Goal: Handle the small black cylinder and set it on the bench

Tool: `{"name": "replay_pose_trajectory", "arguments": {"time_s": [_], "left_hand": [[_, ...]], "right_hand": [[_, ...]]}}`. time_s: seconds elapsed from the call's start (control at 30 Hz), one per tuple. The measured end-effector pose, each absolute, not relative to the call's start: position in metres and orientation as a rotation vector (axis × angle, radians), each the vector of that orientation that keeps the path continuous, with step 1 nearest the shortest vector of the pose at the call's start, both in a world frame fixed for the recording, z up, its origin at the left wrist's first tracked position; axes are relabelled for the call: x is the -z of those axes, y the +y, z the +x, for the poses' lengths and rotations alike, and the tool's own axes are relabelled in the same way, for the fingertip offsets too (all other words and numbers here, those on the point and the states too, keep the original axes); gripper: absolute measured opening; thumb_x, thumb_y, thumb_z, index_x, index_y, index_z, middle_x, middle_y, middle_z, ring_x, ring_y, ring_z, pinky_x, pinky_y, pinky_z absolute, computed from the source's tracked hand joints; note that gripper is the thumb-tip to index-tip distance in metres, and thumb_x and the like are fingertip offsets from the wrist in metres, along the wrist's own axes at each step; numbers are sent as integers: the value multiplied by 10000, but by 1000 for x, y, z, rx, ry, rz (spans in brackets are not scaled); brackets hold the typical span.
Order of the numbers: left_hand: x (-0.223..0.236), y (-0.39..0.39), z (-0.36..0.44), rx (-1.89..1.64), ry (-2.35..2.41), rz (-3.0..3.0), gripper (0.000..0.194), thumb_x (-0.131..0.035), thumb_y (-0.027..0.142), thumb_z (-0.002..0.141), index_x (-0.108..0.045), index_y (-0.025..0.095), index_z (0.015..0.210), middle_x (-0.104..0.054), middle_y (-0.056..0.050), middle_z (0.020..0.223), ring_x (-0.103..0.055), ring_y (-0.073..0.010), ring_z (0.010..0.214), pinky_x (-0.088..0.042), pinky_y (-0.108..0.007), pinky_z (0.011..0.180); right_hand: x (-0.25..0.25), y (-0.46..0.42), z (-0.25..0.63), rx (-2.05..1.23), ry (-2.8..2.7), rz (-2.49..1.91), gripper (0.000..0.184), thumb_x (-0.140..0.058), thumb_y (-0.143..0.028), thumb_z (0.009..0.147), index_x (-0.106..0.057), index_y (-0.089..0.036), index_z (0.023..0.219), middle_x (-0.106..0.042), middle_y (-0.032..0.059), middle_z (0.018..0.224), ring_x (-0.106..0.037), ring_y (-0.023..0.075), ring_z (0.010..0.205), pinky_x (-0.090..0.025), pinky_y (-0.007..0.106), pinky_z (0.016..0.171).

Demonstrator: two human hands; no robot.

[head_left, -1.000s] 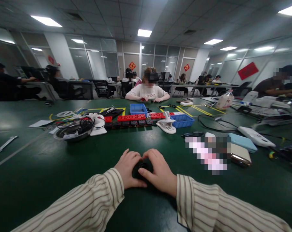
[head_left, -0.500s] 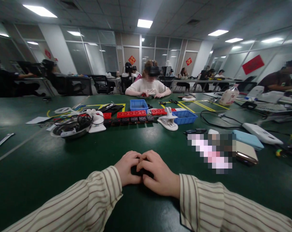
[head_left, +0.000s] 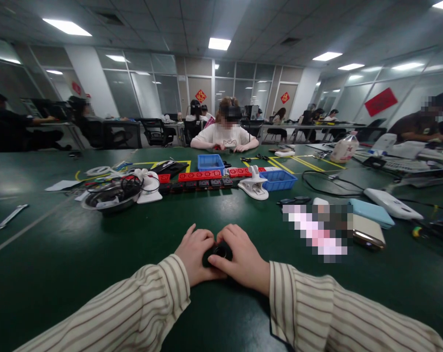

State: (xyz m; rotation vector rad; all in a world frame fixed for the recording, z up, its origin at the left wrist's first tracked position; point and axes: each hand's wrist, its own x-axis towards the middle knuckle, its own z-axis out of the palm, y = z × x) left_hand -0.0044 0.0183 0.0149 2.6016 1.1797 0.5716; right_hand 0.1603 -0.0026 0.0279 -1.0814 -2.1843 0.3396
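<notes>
Green tabletop under black object, round face up, long axis unclear, left hand and right hand curled around it.

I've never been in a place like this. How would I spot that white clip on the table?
On the green table, find the row of red and black blocks across the middle. Near its right end, beside the nearer blue bin, sits the white clip. Another white gadget stands by the metal bowl, but the clip is the one next to the bin.
</notes>
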Motion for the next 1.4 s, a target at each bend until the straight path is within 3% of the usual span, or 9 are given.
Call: {"name": "replay_pose_trajectory", "arguments": {"time_s": [0.1,0.23,0.43,0.67,0.87,1.0,1.07,1.23,1.4], "left_hand": [[-13,19,-5,-567,1140,2587,328,-702,380,567,-577,169,786,-553,-41,877,-537,-231,878,-185,-554,1003],[-10,23,-7,-558,1030,2571,346,-697,280,557,-596,193,876,-560,-33,940,-527,-228,927,-186,-526,1013],[-8,30,-9,-539,880,2574,209,-690,213,524,-609,185,714,-562,-27,951,-515,-217,905,-400,-348,852],[-9,30,-10,-545,906,2589,590,-725,412,544,-549,170,1052,-538,-73,1043,-490,-262,963,-375,-421,896],[-12,21,-6,-565,1031,2613,793,-738,575,460,-494,125,1065,-531,-127,1072,-478,-312,1010,-197,-576,991],[-11,19,-3,-570,1055,2646,498,-742,456,522,-571,156,881,-567,-69,920,-523,-263,912,-188,-556,1000],[-11,20,-4,-568,1029,2633,384,-719,354,558,-584,159,859,-567,-56,886,-529,-242,871,-275,-515,965],[-7,27,-9,-555,897,2595,233,-700,238,545,-604,178,749,-553,-35,922,-517,-209,881,-431,-332,806],[-2,32,-11,-550,849,2584,258,-712,297,576,-641,186,798,-539,-42,955,-500,-238,922,-404,-370,841]], "right_hand": [[-29,-3,160,-343,-2227,-1058,194,-636,-306,737,-527,-159,798,-497,30,807,-442,180,785,-382,323,710],[-31,-4,160,-356,-2273,-979,94,-603,-196,722,-564,-160,799,-534,35,826,-455,172,797,-379,323,746],[-29,-5,158,-333,-2356,-640,196,-445,-78,677,-599,-175,749,-616,25,794,-482,179,818,-366,341,783],[-35,-8,161,-340,-2278,-672,243,-459,-248,764,-544,-157,973,-579,76,970,-475,208,902,-361,377,820],[-30,-8,158,-199,-2261,-1076,320,-599,-414,729,-503,-145,873,-523,59,844,-447,197,783,-375,352,726],[-31,-8,156,-180,-2305,-1116,184,-611,-308,736,-512,-153,749,-512,37,770,-435,183,756,-364,336,710],[-32,-8,155,-196,-2319,-1084,162,-609,-287,731,-522,-152,750,-520,38,769,-434,183,762,-363,335,716],[-33,-9,156,-261,-2388,-901,82,-531,-140,675,-547,-170,749,-559,27,780,-448,176,809,-363,316,749],[-31,-10,157,-342,-2408,-642,135,-413,-97,642,-525,-173,639,-568,22,701,-451,179,800,-351,341,771]]}}
